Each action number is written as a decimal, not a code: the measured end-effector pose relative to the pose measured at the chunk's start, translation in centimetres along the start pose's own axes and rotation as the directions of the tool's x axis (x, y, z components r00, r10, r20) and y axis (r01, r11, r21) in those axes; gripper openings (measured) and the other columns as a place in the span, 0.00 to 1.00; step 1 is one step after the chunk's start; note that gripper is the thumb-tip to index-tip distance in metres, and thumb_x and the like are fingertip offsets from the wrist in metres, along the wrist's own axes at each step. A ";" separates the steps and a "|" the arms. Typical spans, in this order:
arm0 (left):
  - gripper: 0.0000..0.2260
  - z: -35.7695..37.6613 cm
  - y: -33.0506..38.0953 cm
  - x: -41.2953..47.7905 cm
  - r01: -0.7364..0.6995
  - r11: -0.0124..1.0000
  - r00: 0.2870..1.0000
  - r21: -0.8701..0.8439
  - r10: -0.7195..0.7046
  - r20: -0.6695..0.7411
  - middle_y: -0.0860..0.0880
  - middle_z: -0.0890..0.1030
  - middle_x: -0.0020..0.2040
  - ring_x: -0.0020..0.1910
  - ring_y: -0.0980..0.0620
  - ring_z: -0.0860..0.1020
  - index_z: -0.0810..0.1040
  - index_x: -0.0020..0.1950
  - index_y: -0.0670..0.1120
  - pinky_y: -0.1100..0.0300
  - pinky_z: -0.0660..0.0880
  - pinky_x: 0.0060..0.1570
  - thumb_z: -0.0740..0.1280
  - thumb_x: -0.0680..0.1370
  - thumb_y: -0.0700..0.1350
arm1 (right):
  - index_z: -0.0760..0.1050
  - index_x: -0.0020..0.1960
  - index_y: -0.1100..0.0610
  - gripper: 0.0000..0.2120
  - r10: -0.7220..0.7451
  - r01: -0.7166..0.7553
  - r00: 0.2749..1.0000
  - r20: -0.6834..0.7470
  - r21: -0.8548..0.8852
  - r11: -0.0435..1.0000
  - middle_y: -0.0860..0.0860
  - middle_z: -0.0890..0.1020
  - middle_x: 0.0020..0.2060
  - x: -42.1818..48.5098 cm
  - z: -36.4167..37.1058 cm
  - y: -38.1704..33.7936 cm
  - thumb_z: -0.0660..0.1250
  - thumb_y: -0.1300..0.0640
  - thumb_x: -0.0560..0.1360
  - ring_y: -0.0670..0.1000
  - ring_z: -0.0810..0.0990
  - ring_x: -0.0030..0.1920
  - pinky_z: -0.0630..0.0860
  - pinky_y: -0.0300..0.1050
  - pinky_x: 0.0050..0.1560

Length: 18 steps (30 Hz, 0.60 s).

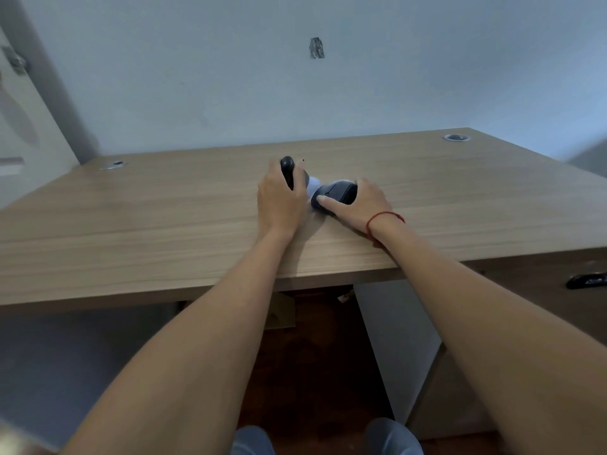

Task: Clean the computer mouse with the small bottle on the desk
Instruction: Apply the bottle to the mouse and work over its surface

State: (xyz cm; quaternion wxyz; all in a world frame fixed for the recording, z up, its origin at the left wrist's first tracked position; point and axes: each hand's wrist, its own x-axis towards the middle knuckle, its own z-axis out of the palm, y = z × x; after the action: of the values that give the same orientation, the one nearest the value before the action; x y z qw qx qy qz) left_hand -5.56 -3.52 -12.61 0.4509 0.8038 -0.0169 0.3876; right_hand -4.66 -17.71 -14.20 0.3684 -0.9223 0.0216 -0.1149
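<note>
A dark grey computer mouse (338, 192) lies on the wooden desk (164, 224), a little behind its middle. My right hand (361, 206) is wrapped around it from the right, thumb across its near end. My left hand (279, 200) grips a small dark bottle (287, 169) with a rounded black cap that sticks up above my fingers. Something white (313, 185), perhaps a cloth or tissue, shows between the bottle and the mouse; most of it is hidden. A red string sits on my right wrist.
Two round cable grommets are set in the desk, one at the back left (113, 165) and one at the back right (456, 137). A pale wall rises right behind. A drawer unit with a black handle (586, 280) stands under the right side.
</note>
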 end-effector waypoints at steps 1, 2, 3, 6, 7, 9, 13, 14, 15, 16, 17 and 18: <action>0.11 0.0 0.2 -0.1 -0.035 0.999 0.999 -0.028 0.035 0.000 0.44 0.77 0.38 0.37 0.45 0.74 0.74 0.46 0.38 0.60 0.67 0.37 0.64 0.78 0.46 | 0.73 0.60 0.54 0.40 -0.011 0.011 1.000 0.004 0.007 1.000 0.51 0.80 0.55 0.0 0.0 0.0 0.66 0.27 0.59 0.56 0.78 0.56 0.77 0.54 0.57; 0.10 0.0 0.3 -0.1 -0.070 0.997 0.997 -0.034 0.071 0.022 0.45 0.77 0.37 0.36 0.46 0.73 0.74 0.45 0.38 0.59 0.67 0.36 0.64 0.78 0.46 | 0.73 0.59 0.53 0.38 -0.025 0.025 1.000 0.013 0.002 1.000 0.51 0.80 0.54 0.0 -0.1 0.0 0.66 0.28 0.59 0.55 0.78 0.55 0.77 0.54 0.56; 0.10 0.0 0.2 -0.2 -0.093 0.996 0.994 -0.017 0.094 0.061 0.44 0.77 0.37 0.36 0.46 0.73 0.74 0.45 0.38 0.57 0.69 0.37 0.65 0.77 0.46 | 0.74 0.59 0.53 0.35 -0.041 0.041 0.999 0.025 -0.007 0.999 0.50 0.79 0.52 -0.1 -0.2 -0.1 0.67 0.29 0.62 0.55 0.78 0.54 0.77 0.55 0.56; 0.11 0.3 -0.6 0.0 -0.047 0.995 0.992 0.093 0.036 0.121 0.38 0.80 0.42 0.40 0.40 0.75 0.75 0.46 0.38 0.54 0.68 0.39 0.65 0.77 0.47 | 0.75 0.59 0.52 0.29 -0.073 0.073 0.997 0.039 -0.007 0.997 0.51 0.80 0.53 0.2 -0.3 0.0 0.70 0.34 0.67 0.55 0.78 0.56 0.76 0.55 0.58; 0.12 0.3 -0.8 0.1 -0.024 0.990 0.993 0.138 0.007 0.117 0.37 0.80 0.43 0.43 0.39 0.76 0.75 0.46 0.37 0.54 0.68 0.39 0.65 0.77 0.47 | 0.75 0.59 0.52 0.29 -0.076 0.077 0.996 0.039 -0.007 0.997 0.51 0.81 0.55 0.2 -0.3 0.0 0.70 0.34 0.66 0.55 0.79 0.57 0.76 0.55 0.59; 0.12 0.3 -0.7 0.1 -0.036 0.985 0.994 0.169 0.018 0.107 0.37 0.80 0.43 0.44 0.37 0.76 0.75 0.47 0.37 0.54 0.66 0.39 0.64 0.77 0.47 | 0.75 0.60 0.52 0.31 -0.079 0.079 0.996 0.049 0.004 0.997 0.52 0.81 0.55 0.2 -0.3 0.1 0.70 0.32 0.65 0.55 0.79 0.56 0.76 0.55 0.58; 0.12 0.0 0.1 -0.3 -0.100 0.995 0.993 -0.014 0.101 0.068 0.45 0.75 0.34 0.34 0.45 0.72 0.74 0.42 0.38 0.61 0.62 0.33 0.65 0.77 0.47 | 0.77 0.59 0.46 0.29 -0.091 0.088 0.992 0.084 0.044 0.995 0.50 0.83 0.51 -0.3 -0.4 0.0 0.70 0.32 0.64 0.54 0.80 0.53 0.77 0.55 0.57; 0.12 -0.1 0.2 -0.3 -0.107 0.994 0.991 -0.035 0.109 0.082 0.45 0.75 0.34 0.34 0.46 0.73 0.74 0.41 0.38 0.60 0.65 0.34 0.66 0.77 0.47 | 0.76 0.59 0.46 0.32 -0.087 0.083 0.992 0.091 0.050 0.995 0.50 0.83 0.51 -0.4 -0.4 -0.1 0.68 0.29 0.61 0.54 0.80 0.53 0.77 0.55 0.56; 0.12 -0.1 0.0 -0.3 -0.101 0.994 0.989 -0.037 0.104 0.101 0.44 0.77 0.35 0.35 0.46 0.74 0.74 0.42 0.39 0.58 0.68 0.36 0.66 0.77 0.47 | 0.76 0.59 0.46 0.35 -0.086 0.081 0.991 0.098 0.055 0.995 0.49 0.83 0.50 -0.4 -0.5 -0.2 0.67 0.27 0.58 0.54 0.80 0.52 0.78 0.55 0.56; 0.12 0.0 -0.2 -0.2 -0.082 0.996 0.990 -0.023 0.084 0.114 0.42 0.79 0.37 0.37 0.45 0.76 0.75 0.43 0.39 0.56 0.71 0.39 0.66 0.76 0.47 | 0.76 0.59 0.46 0.38 -0.085 0.079 0.991 0.106 0.058 0.995 0.49 0.83 0.50 -0.5 -0.5 -0.3 0.66 0.26 0.56 0.53 0.81 0.52 0.78 0.55 0.56; 0.12 0.1 -0.5 0.0 -0.054 0.999 0.992 0.005 0.054 0.115 0.41 0.80 0.39 0.39 0.43 0.76 0.75 0.43 0.39 0.53 0.71 0.40 0.66 0.76 0.48 | 0.76 0.59 0.46 0.38 -0.086 0.079 0.990 0.110 0.064 0.995 0.48 0.83 0.50 -0.3 -0.5 -0.2 0.66 0.26 0.55 0.53 0.81 0.53 0.78 0.55 0.56; 0.13 0.2 -0.7 0.1 -0.030 0.998 0.994 0.047 0.025 0.109 0.40 0.80 0.39 0.40 0.41 0.76 0.74 0.42 0.38 0.52 0.71 0.40 0.65 0.76 0.48 | 0.77 0.59 0.46 0.38 -0.087 0.080 0.990 0.109 0.071 0.994 0.48 0.83 0.51 -0.3 -0.5 -0.1 0.66 0.26 0.54 0.53 0.81 0.53 0.78 0.55 0.57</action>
State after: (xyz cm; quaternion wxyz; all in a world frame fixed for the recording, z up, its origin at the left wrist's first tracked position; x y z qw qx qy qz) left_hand -5.10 -3.16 -13.13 0.4245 0.8340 -0.0430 0.3498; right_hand -5.08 -17.92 -13.82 0.3946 -0.9145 -0.0415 -0.0790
